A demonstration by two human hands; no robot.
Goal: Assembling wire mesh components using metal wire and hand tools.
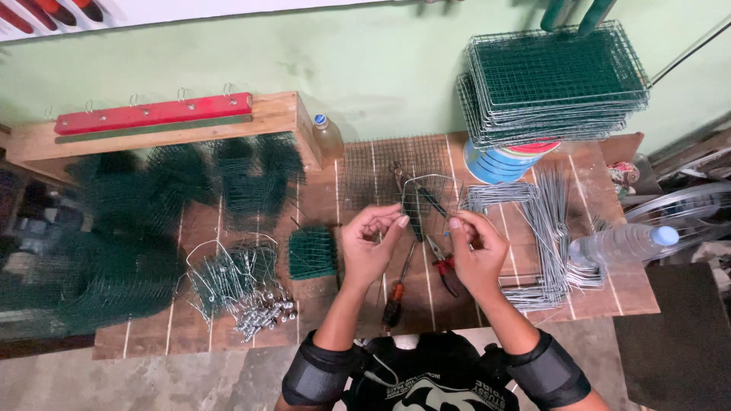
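Two hands (371,242) (476,250) pinch one wire frame (426,183).

Two hands (371,247), two bottles (329,137).

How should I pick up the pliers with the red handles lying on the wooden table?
Grab the red-handled metal pliers by the two red handles, which point toward the person's body at the near edge of the wooden plank table. Come from above and from that near side; the metal nose points away, under the right hand, so the handles are probably the freer, thicker part.
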